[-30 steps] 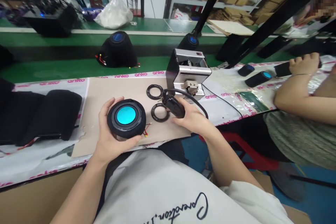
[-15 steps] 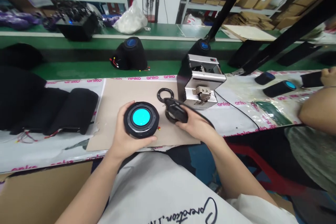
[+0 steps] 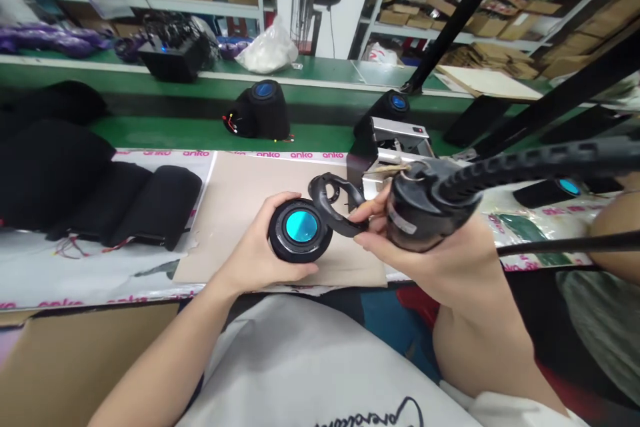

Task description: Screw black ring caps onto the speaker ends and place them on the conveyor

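while the left hand (image 3: 255,247) holds the round speaker (image 3: 283,243) low over the cardboard sheet (image 3: 240,207), its fingers (image 3: 283,203) wrap round the black fabric body, with the turquoise disc (image 3: 301,227) facing up. the right hand (image 3: 425,267) clenches a corded black tool (image 3: 415,207) on a ribbed cable (image 3: 530,163), and its fingertips (image 3: 367,217) seem to pinch a flexible black rubber ring (image 3: 333,197) against the speaker's rim. the soft ring twists easily, so a level cradle and light, even pressure would suit this handling best.
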`<state>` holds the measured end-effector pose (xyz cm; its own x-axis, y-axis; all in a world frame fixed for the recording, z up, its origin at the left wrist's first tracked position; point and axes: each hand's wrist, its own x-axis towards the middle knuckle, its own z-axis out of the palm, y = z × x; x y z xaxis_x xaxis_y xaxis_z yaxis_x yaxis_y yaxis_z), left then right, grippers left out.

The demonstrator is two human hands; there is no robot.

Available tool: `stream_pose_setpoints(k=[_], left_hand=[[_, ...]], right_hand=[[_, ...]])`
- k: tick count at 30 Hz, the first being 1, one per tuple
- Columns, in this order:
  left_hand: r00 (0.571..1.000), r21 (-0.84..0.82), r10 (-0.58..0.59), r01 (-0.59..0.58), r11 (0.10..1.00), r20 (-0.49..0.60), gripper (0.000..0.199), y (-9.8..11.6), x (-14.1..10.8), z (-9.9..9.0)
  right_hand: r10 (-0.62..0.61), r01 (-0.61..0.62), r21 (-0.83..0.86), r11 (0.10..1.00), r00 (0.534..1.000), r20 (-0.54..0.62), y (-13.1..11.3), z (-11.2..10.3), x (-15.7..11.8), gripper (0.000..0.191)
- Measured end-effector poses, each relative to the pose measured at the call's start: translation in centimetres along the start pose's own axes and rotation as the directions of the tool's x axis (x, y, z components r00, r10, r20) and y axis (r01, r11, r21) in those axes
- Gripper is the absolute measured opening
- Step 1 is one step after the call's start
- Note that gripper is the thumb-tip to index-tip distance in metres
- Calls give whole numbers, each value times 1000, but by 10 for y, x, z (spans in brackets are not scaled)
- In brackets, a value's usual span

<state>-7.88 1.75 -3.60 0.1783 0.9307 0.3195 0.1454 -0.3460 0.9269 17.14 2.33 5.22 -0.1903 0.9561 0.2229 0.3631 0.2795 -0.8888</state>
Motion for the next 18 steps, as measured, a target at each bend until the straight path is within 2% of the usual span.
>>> stream_pose_setpoints(k=[3,6,10,13,15,18], left_hand=[[994,37,100,-101,994,37,95,-1,4,-4],[982,25,171,-173,985,77,93,-6,7,-5],[991,-15,94,-93,996,90,99,-10,6,-3],[997,7,73,-74,997,38,112,-10,1,-1],[997,22,73,-74,997,18,116,-8,-1,-1],[999,38,48,-49,998,25,113,-7,-2,0]], right_hand=[[37,-37,-11,999,999,-7,5,-2,-4,42],[14,-8,-81,997,997,72,4,3,-5,33],[-76,95,-81,992,974,214,-10,13,-1,34],[-76,119,-113,986,941,331,-18,17,3,37],[-77,128,-146,981,947,312,-16,15,5,39],[-56,68,-68,995,984,172,-6,10,12,47]])
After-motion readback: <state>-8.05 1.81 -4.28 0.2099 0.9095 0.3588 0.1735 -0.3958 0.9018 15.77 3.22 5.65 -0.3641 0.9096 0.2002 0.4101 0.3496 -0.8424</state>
